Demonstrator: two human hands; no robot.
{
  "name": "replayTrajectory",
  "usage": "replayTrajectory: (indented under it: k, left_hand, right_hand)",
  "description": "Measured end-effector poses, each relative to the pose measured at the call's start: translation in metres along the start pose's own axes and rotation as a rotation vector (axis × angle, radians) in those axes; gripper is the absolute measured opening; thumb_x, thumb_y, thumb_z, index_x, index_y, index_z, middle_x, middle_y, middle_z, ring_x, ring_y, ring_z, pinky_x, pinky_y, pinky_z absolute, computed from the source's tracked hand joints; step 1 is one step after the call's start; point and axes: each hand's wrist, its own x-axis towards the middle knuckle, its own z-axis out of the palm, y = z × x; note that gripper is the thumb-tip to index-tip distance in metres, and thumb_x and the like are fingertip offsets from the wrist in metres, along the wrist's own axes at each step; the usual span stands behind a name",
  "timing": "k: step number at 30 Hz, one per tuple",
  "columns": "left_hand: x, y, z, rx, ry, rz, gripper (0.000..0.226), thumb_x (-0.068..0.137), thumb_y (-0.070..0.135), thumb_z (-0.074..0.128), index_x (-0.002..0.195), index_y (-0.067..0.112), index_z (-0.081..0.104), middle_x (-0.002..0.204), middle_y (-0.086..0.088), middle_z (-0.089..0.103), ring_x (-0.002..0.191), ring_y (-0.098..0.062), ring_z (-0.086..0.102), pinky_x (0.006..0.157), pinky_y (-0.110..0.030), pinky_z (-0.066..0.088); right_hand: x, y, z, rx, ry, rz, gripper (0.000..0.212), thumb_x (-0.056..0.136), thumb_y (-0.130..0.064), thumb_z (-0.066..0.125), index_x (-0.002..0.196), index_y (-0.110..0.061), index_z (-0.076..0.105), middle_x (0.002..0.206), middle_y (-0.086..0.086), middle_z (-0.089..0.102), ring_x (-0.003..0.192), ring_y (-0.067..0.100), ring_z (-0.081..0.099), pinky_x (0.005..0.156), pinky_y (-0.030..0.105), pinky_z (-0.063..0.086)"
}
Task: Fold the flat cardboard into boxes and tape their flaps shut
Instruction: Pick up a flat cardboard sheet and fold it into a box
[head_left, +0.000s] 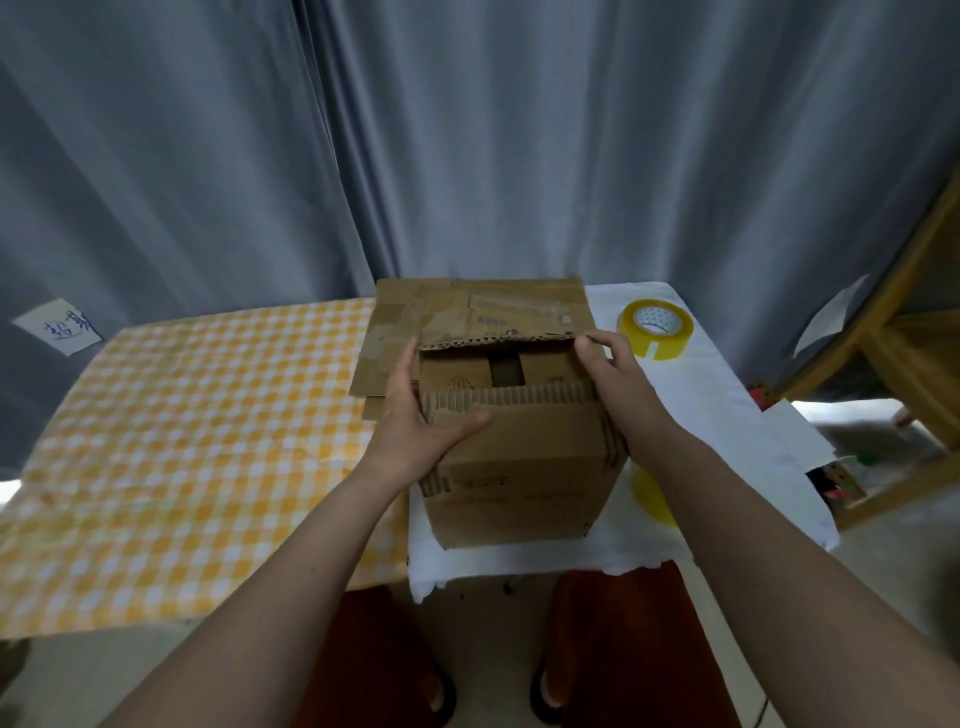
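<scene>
Yellow checked cloth (182, 441) covers the table's left part. Left hand (415, 415) grips the near flap of the cardboard box (519, 483), standing on white cloth (727, 415). Right hand (605, 374) pinches the far flap's corner. Tape roll (654, 328) lies just beyond, at right.

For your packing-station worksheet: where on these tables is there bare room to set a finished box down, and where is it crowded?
Free: the yellow checked cloth, left of the box and flat cardboard. Crowded: the white cloth, taken up by the box, both hands' grip, and a tape roll behind the right hand.
</scene>
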Motion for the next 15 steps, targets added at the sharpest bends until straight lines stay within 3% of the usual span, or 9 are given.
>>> replayTrajectory:
  k: [2,4,7,10,13,15]
  left_hand:
    - [-0.001,-0.002,-0.001,0.077,-0.039,-0.001,0.112,0.057,0.065,0.072,0.15,0.026,0.023,0.155,0.004,0.025,0.14,-0.014,0.029,0.115,-0.042,0.031]
    - [-0.003,-0.003,0.0,0.133,-0.04,0.017,0.107,0.06,0.067,0.066,0.15,0.025,0.026,0.159,0.005,0.017,0.144,-0.011,0.02,0.118,-0.033,0.022]
    - [-0.005,-0.005,-0.001,0.145,-0.091,0.036,0.104,0.066,0.067,0.064,0.152,0.031,0.019,0.159,0.017,0.0,0.137,0.005,0.008,0.11,-0.022,0.017]
    - [-0.006,-0.005,-0.005,0.185,-0.159,0.052,0.097,0.075,0.064,0.058,0.153,0.029,0.011,0.159,0.018,-0.009,0.14,0.003,0.001,0.113,-0.022,0.013]
    - [-0.005,0.001,-0.002,0.759,-0.069,0.241,0.076,0.093,0.058,0.033,0.153,0.018,0.011,0.161,0.001,-0.01,0.146,-0.014,-0.013,0.121,-0.036,0.002]
    - [-0.006,0.012,0.009,0.963,-0.12,0.322,0.082,0.088,0.066,0.013,0.153,0.017,0.008,0.161,-0.005,-0.006,0.147,-0.02,-0.013,0.12,-0.038,-0.004]
  right_hand:
    - [0.0,0.001,0.001,-0.033,0.008,0.016,0.033,0.087,-0.06,0.05,0.101,-0.03,0.053,0.111,-0.001,0.061,0.098,0.01,0.06,0.08,0.031,0.049]
    - [0.003,0.003,0.001,-0.087,0.015,0.005,0.029,0.091,-0.048,0.052,0.108,-0.025,0.053,0.118,0.006,0.058,0.106,0.021,0.057,0.091,0.041,0.048]
    - [0.006,0.007,0.001,-0.146,0.012,-0.016,0.037,0.096,-0.023,0.05,0.133,-0.024,0.043,0.138,0.006,0.047,0.125,0.023,0.046,0.104,0.046,0.04]
    - [0.007,0.008,0.001,-0.19,0.017,-0.024,0.044,0.098,-0.021,0.045,0.141,-0.025,0.037,0.144,0.005,0.042,0.131,0.021,0.041,0.108,0.046,0.036]
    - [0.009,0.009,0.002,-0.217,0.02,-0.021,0.047,0.099,-0.02,0.043,0.144,-0.026,0.033,0.146,0.004,0.04,0.132,0.022,0.039,0.11,0.044,0.033]
    - [0.009,0.008,0.004,-0.223,0.038,-0.018,0.051,0.098,-0.019,0.044,0.146,-0.026,0.03,0.146,0.004,0.04,0.132,0.022,0.039,0.109,0.043,0.034]
